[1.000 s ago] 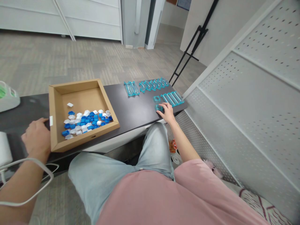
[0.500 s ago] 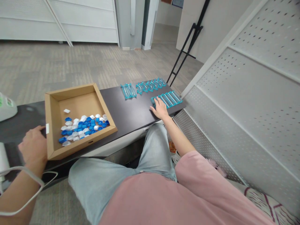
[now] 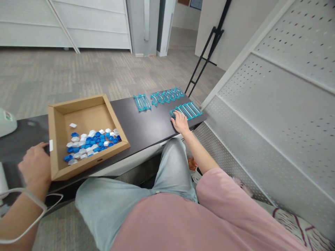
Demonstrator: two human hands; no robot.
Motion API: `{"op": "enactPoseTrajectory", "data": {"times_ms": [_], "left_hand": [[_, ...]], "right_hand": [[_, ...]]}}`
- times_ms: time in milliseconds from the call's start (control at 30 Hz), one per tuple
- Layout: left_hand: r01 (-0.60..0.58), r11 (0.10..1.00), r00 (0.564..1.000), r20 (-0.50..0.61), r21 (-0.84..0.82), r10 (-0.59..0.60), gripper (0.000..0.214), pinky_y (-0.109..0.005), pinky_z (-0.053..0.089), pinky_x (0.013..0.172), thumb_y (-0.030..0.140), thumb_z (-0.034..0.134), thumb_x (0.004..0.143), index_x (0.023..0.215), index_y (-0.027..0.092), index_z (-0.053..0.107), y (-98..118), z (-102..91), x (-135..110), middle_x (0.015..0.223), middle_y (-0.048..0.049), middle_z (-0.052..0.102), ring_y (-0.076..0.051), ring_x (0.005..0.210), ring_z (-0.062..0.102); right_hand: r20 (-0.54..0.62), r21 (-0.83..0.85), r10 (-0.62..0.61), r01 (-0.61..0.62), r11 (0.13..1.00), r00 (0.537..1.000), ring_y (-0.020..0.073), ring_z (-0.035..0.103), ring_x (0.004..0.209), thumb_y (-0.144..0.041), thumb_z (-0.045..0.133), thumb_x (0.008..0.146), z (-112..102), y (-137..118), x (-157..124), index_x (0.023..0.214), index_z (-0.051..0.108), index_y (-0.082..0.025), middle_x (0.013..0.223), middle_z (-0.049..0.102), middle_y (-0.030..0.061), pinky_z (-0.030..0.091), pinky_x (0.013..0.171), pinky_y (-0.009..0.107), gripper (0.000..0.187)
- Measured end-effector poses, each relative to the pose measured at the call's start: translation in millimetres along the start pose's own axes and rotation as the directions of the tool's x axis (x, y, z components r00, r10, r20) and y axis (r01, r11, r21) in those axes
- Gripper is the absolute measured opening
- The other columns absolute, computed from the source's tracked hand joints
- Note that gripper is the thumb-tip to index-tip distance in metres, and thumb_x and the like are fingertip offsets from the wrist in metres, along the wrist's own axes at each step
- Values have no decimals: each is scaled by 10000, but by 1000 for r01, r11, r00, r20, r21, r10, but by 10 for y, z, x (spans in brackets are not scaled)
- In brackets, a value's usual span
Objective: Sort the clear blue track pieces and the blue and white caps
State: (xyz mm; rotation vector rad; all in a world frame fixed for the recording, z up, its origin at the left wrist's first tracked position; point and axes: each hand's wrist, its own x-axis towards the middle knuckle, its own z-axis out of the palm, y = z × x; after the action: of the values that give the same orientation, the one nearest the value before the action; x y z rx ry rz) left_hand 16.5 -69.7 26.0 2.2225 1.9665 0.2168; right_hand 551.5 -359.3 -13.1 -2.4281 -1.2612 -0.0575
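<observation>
My right hand [image 3: 180, 122] lies on the dark table [image 3: 146, 125] at its right end, fingers bent over a small teal plastic piece [image 3: 172, 113] beside a row of straight teal pieces [image 3: 188, 109]. Whether the fingers grip that piece is unclear. My left hand [image 3: 35, 165] rests on the table against the left wall of an open cardboard box [image 3: 56, 170], fingers curled at its edge. Inside the box lie several small blue and white plastic caps [image 3: 90, 142].
Further back on the table lie a bundle of teal pieces [image 3: 142, 102] and a row of curved teal pieces [image 3: 167, 94]. A white device [image 3: 6, 121] stands far left. A white cable [image 3: 31, 204] crosses my left wrist. A perforated white panel [image 3: 261, 115] stands right; a black stand [image 3: 206, 52] behind.
My right hand slid a little away from me along the table's right end, towards the straight teal pieces. The left hand stays at the box.
</observation>
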Motion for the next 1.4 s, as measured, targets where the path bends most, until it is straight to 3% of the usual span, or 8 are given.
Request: {"op": "enactPoseTrajectory", "data": {"times_ms": [200, 467, 633, 867, 967, 1133, 1300, 1400], "left_hand": [[-22, 999, 999, -34, 49, 23, 912, -684, 549, 1196, 571, 108, 1026, 1629, 109, 615, 15, 7, -14, 1550, -358, 667, -497, 1534, 631], [-30, 996, 999, -29, 84, 33, 944, -658, 549, 1206, 538, 63, 1018, 1617, 64, 617, 39, -15, -24, 1597, -351, 639, -485, 1521, 637], [-16, 990, 998, -53, 138, 23, 840, -586, 595, 1170, 487, 114, 1044, 1624, 148, 619, -60, 72, 46, 1559, -278, 698, -410, 1494, 676], [-16, 999, 999, -33, 34, 17, 886, -675, 528, 1252, 574, 138, 1053, 1625, 114, 633, -53, 56, 58, 1634, -324, 635, -476, 1562, 615], [-19, 999, 1000, -23, 26, 20, 918, -692, 523, 1255, 562, 94, 1056, 1621, 79, 632, -24, 31, 41, 1643, -346, 619, -491, 1567, 610], [-17, 1000, 1000, -22, -12, 17, 889, -718, 517, 1255, 552, 166, 1023, 1709, 173, 586, -87, 47, 29, 1643, -317, 637, -482, 1607, 582], [-15, 999, 1000, 18, -34, 15, 868, -671, 480, 1304, 590, 185, 1001, 1797, 386, 466, -121, 29, 4, 1773, -182, 568, -422, 1680, 512], [-12, 999, 1000, 0, -30, 12, 844, -670, 481, 1306, 568, 156, 1043, 1758, 304, 519, -17, -35, -50, 1739, -223, 586, -433, 1651, 538]], "right_hand": [[-18, 5, -3, 4, 1000, 1000, 416, 520, 1619, -303, 561, 1114, 60, -22, 42, 1614, 618, -70, 1746, 558, 288, 428, 1358, 616, 554], [-86, 62, -14, 19, 998, 996, 401, 576, 1507, -257, 543, 1095, 122, -12, 70, 1554, 676, -155, 1632, 620, 247, 496, 1301, 617, 488], [-114, 76, 60, -52, 996, 992, 403, 597, 1459, -248, 536, 1093, 136, -99, 113, 1445, 707, -133, 1584, 633, 267, 494, 1285, 591, 408], [-175, 73, 128, -117, 990, 976, 393, 553, 1537, -270, 556, 1101, 46, -248, 21, 1469, 692, -159, 1643, 630, 242, 403, 1331, 600, 408], [-165, 65, 36, -26, 998, 986, 388, 522, 1572, -303, 568, 1125, 47, -398, -148, 1452, 722, -217, 1656, 646, 197, 335, 1352, 620, 372], [80, 143, -297, 284, 948, 951, 362, 560, 1520, -344, 623, 1140, 239, -824, -407, 1360, 787, -247, 1651, 644, 170, 422, 1293, 545, 291], [105, 214, -290, 263, 941, 951, 336, 614, 1444, -299, 606, 1147, 408, -1087, -435, 1393, 757, -267, 1594, 685, 143, 492, 1232, 522, 291], [111, 236, -284, 252, 938, 952, 337, 636, 1412, -288, 589, 1145, 403, -1090, -426, 1389, 751, -276, 1554, 719, 130, 501, 1213, 528, 292]]}}
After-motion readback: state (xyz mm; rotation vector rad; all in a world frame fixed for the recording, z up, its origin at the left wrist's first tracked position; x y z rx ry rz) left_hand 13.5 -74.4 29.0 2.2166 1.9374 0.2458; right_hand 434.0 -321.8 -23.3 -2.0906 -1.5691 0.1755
